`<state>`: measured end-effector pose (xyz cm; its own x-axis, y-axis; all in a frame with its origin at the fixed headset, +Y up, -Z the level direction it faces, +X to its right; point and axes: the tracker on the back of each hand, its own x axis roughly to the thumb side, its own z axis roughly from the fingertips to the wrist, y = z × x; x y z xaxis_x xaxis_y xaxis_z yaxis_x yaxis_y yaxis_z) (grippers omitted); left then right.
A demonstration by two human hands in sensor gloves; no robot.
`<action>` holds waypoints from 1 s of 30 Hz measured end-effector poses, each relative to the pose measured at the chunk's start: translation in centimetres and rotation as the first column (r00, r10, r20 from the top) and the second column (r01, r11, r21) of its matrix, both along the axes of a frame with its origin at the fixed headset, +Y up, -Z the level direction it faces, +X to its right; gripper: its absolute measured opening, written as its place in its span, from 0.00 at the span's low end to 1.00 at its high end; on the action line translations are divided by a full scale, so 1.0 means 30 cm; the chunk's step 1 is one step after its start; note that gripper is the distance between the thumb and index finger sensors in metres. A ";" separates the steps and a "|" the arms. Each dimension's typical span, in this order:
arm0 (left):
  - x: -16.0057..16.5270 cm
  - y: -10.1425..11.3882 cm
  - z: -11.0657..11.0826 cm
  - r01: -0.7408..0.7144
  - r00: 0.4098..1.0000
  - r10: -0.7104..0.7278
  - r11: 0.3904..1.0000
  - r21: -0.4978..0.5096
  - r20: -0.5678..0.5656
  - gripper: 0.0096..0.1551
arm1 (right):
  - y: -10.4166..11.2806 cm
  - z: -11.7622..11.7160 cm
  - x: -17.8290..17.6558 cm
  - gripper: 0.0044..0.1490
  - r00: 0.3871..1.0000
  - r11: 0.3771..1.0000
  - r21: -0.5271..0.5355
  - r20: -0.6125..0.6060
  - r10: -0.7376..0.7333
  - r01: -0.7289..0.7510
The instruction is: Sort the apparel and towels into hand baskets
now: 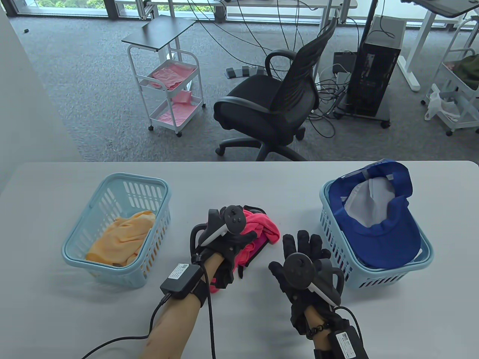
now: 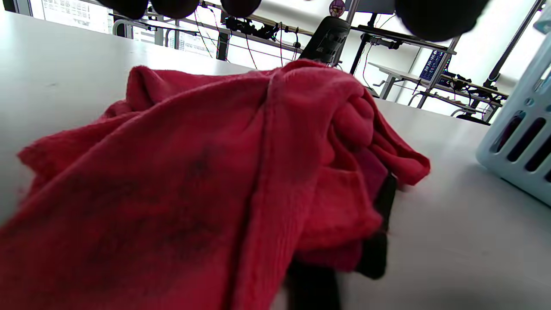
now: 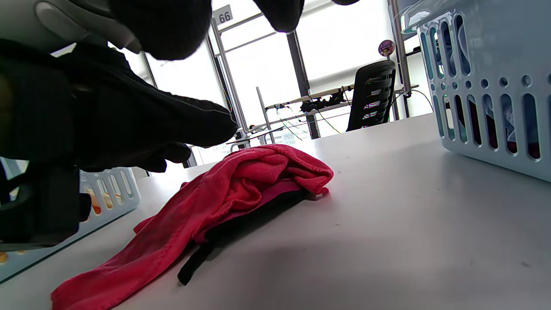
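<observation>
A pink-red towel (image 1: 267,226) lies crumpled in the middle of the table, with a black and magenta garment (image 3: 241,228) partly under it. My left hand (image 1: 245,243) hovers just over the towel (image 2: 215,172) with its fingers (image 3: 185,129) stretched out, clear of the cloth. To the towel's right my right hand (image 1: 299,246) is low over the table with spread fingers, holding nothing. The left light-blue basket (image 1: 123,177) holds an orange towel (image 1: 123,235). In the right light-blue basket (image 1: 374,278) lies a blue cap (image 1: 381,228).
A black cable (image 1: 209,321) runs from my left wrist across the table's near part. Beyond the far edge stand an office chair (image 1: 269,108), a white cart (image 1: 172,93) and a computer tower (image 1: 374,74). The right basket's wall (image 3: 486,86) is close to my right hand.
</observation>
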<state>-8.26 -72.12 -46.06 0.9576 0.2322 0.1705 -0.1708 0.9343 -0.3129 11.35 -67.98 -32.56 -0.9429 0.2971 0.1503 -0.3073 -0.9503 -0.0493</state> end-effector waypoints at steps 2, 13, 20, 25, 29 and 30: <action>0.005 -0.029 -0.006 0.012 1.000 -0.012 1.000 -0.017 -0.001 0.54 | -0.001 0.000 0.000 0.51 1.000 1.000 0.000 0.000 -0.001 0.001; 0.015 -0.125 -0.025 0.062 0.998 -0.063 0.998 -0.013 -0.031 0.52 | -0.002 -0.002 0.002 0.51 1.000 1.000 0.001 0.003 -0.012 0.012; 0.010 -0.126 -0.030 0.121 0.991 -0.119 0.992 0.026 -0.057 0.52 | -0.004 -0.004 0.004 0.51 1.000 1.000 -0.001 0.002 -0.016 0.016; 0.018 -0.127 -0.037 0.183 0.981 -0.178 0.981 0.068 -0.075 0.50 | -0.005 -0.005 0.007 0.51 1.000 1.000 -0.001 0.001 -0.019 0.019; 0.025 -0.115 -0.042 0.223 0.972 -0.209 0.965 0.140 -0.107 0.45 | -0.004 -0.005 0.009 0.51 1.000 1.000 0.003 0.000 -0.025 0.025; 0.025 -0.113 -0.044 0.226 0.971 -0.210 0.962 0.155 -0.117 0.44 | -0.005 -0.005 0.009 0.51 1.000 1.000 0.002 0.000 -0.025 0.025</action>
